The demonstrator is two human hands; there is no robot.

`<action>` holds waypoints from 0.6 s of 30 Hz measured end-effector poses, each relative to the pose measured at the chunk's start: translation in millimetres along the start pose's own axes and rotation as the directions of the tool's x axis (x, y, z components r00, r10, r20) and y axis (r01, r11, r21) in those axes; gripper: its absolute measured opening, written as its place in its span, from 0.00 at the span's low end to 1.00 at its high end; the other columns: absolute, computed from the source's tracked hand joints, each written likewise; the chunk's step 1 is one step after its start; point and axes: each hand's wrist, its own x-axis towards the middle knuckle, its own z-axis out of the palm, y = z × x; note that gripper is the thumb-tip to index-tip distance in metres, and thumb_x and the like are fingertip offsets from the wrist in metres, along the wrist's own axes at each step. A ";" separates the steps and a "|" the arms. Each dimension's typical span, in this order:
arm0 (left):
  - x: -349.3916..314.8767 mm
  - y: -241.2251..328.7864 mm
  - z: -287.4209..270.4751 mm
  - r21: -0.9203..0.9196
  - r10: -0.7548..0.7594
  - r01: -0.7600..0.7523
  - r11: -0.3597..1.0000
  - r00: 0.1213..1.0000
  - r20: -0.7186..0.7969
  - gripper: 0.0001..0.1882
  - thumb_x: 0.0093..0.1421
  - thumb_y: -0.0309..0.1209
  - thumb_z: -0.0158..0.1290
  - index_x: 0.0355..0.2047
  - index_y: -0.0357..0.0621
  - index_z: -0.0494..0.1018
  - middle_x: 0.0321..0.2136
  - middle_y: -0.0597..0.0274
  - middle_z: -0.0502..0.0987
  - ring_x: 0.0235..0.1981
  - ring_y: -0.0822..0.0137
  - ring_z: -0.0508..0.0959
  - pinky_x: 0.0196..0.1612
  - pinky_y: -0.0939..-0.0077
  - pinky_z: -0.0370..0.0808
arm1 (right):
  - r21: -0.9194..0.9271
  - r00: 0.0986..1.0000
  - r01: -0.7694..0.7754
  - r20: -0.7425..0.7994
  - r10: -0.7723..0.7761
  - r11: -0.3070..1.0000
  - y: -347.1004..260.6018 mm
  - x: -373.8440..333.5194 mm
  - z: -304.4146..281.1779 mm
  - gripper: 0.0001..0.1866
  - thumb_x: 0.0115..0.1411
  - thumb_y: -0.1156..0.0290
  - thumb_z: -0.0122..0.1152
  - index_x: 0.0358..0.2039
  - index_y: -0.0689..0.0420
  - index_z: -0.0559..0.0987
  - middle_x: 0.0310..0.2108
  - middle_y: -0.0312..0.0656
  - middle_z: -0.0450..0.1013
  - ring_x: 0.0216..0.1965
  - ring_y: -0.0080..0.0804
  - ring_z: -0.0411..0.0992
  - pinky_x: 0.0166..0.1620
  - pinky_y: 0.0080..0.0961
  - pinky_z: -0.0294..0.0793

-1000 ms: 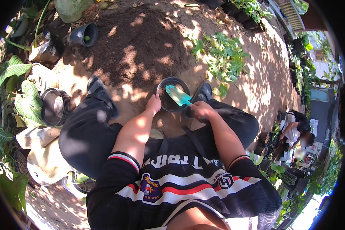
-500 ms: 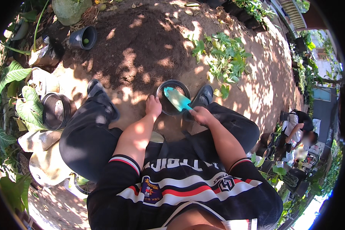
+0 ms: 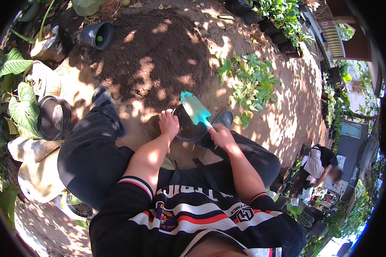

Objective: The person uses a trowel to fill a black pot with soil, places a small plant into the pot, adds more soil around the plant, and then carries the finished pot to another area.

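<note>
My right hand is closed round the handle of a turquoise hand trowel. The trowel's blade points away from me, over the far part of a round black plant pot on the ground between my feet. My left hand grips the pot's left rim. Part of the pot's inside lies behind the blade, so how full it is cannot be made out. Just beyond the pot spreads a heap of dark soil.
Cut leafy vines lie right of the soil. A grey pot is tipped over at the far left. Stacked black pots and pale rocks stand left of my leg. Another person bends over at the right.
The trowel's blade has moved from inside the pot's opening to over its far rim. My left hand still holds the rim, its fingers more spread. The whole view has shifted slightly.
</note>
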 end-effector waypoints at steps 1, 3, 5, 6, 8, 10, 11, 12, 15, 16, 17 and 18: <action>-0.4 -0.2 -1.2 0.008 -0.004 0.004 1.000 1.000 0.002 0.15 0.53 0.34 0.42 0.40 0.40 0.61 0.39 0.49 0.64 0.43 0.49 0.64 0.43 0.55 0.65 | 0.003 1.000 0.014 0.014 -0.014 1.000 -16.3 1.5 5.0 0.19 0.57 0.56 0.50 0.30 0.63 0.73 0.16 0.42 0.70 0.19 0.31 0.70 0.25 0.28 0.67; -1.7 -4.1 -0.5 0.009 -0.013 0.013 1.000 1.000 0.024 0.15 0.54 0.34 0.41 0.40 0.39 0.62 0.39 0.48 0.64 0.44 0.50 0.64 0.43 0.55 0.65 | -0.034 0.993 0.117 -0.010 -0.117 0.993 -18.8 19.1 21.2 0.18 0.58 0.57 0.48 0.26 0.62 0.71 0.16 0.37 0.67 0.14 0.23 0.65 0.21 0.23 0.64; -4.5 -2.7 -4.6 -0.010 -0.025 0.026 1.000 0.999 0.038 0.15 0.55 0.35 0.40 0.40 0.39 0.63 0.39 0.49 0.64 0.43 0.50 0.64 0.43 0.56 0.65 | -0.010 0.992 0.128 -0.005 -0.128 0.992 -27.8 35.2 34.1 0.18 0.58 0.58 0.48 0.25 0.62 0.70 0.15 0.38 0.67 0.15 0.23 0.65 0.21 0.23 0.64; -5.1 -1.7 -5.5 -0.020 -0.041 0.042 0.999 0.998 0.042 0.15 0.55 0.36 0.40 0.40 0.39 0.64 0.39 0.50 0.65 0.43 0.51 0.64 0.43 0.56 0.64 | -0.006 0.990 0.142 -0.006 -0.142 0.990 -31.8 44.7 40.0 0.18 0.58 0.58 0.48 0.25 0.62 0.70 0.15 0.38 0.67 0.14 0.24 0.65 0.21 0.23 0.64; -5.4 0.7 -7.2 -0.001 -0.063 0.063 0.998 0.997 0.053 0.15 0.56 0.36 0.40 0.40 0.40 0.64 0.39 0.50 0.65 0.43 0.51 0.64 0.43 0.56 0.64 | -0.059 0.957 0.280 -0.063 -0.284 0.958 -33.0 72.2 56.7 0.17 0.58 0.60 0.46 0.25 0.62 0.70 0.15 0.39 0.67 0.14 0.24 0.65 0.20 0.22 0.65; -5.7 1.6 -9.7 0.022 -0.091 0.089 0.996 0.994 0.062 0.15 0.56 0.36 0.39 0.40 0.41 0.64 0.39 0.51 0.65 0.44 0.51 0.64 0.44 0.55 0.63 | -0.005 0.981 0.192 -0.027 -0.192 0.981 -47.0 90.1 64.2 0.16 0.59 0.61 0.46 0.25 0.62 0.70 0.15 0.38 0.67 0.14 0.24 0.65 0.20 0.22 0.64; -5.8 1.9 -10.3 0.014 -0.103 0.102 0.995 0.992 0.073 0.15 0.56 0.36 0.39 0.40 0.41 0.64 0.39 0.51 0.65 0.44 0.51 0.64 0.44 0.55 0.63 | 0.018 0.989 0.145 -0.007 -0.145 0.989 -63.0 93.3 65.1 0.16 0.59 0.61 0.46 0.25 0.62 0.71 0.15 0.38 0.67 0.14 0.24 0.65 0.19 0.22 0.64; -5.6 2.0 -11.3 0.007 -0.115 0.115 0.993 0.990 0.084 0.15 0.56 0.36 0.39 0.40 0.41 0.64 0.39 0.51 0.65 0.44 0.52 0.64 0.44 0.55 0.63 | 0.187 0.993 0.048 0.095 -0.067 0.981 -78.2 95.6 66.0 0.16 0.59 0.61 0.46 0.24 0.61 0.71 0.15 0.38 0.67 0.13 0.24 0.64 0.18 0.22 0.63; -4.4 6.2 -10.7 -0.004 -0.150 0.151 0.988 0.982 0.119 0.15 0.55 0.36 0.40 0.40 0.41 0.64 0.40 0.51 0.65 0.45 0.52 0.64 0.44 0.54 0.63 | 0.206 0.997 0.008 0.078 -0.025 0.979 -93.3 121.3 82.5 0.16 0.60 0.60 0.46 0.25 0.61 0.71 0.15 0.38 0.67 0.13 0.24 0.64 0.17 0.23 0.62; -5.4 6.4 -10.0 -0.010 -0.160 0.162 0.987 0.981 0.114 0.15 0.55 0.36 0.40 0.40 0.41 0.64 0.39 0.51 0.66 0.45 0.52 0.64 0.44 0.54 0.63 | 0.172 0.996 0.039 0.070 -0.052 0.984 -102.3 124.8 86.4 0.16 0.59 0.60 0.46 0.26 0.62 0.71 0.15 0.39 0.67 0.13 0.25 0.64 0.17 0.23 0.62; -5.8 6.1 -9.6 -0.018 -0.170 0.173 0.985 0.980 0.108 0.15 0.54 0.36 0.40 0.40 0.41 0.64 0.39 0.51 0.66 0.45 0.53 0.64 0.43 0.54 0.63 | 0.179 0.997 0.034 0.059 -0.045 0.983 -112.0 128.7 90.6 0.16 0.59 0.61 0.46 0.26 0.62 0.71 0.15 0.39 0.67 0.13 0.26 0.64 0.17 0.24 0.62; -5.5 5.2 -9.2 -0.013 -0.170 0.172 0.985 0.981 0.097 0.16 0.53 0.35 0.41 0.40 0.41 0.64 0.38 0.52 0.66 0.44 0.53 0.65 0.42 0.55 0.64 | 0.185 0.998 0.029 0.048 -0.039 0.982 -122.8 133.1 95.0 0.16 0.59 0.61 0.46 0.26 0.62 0.71 0.15 0.40 0.67 0.13 0.26 0.64 0.17 0.24 0.62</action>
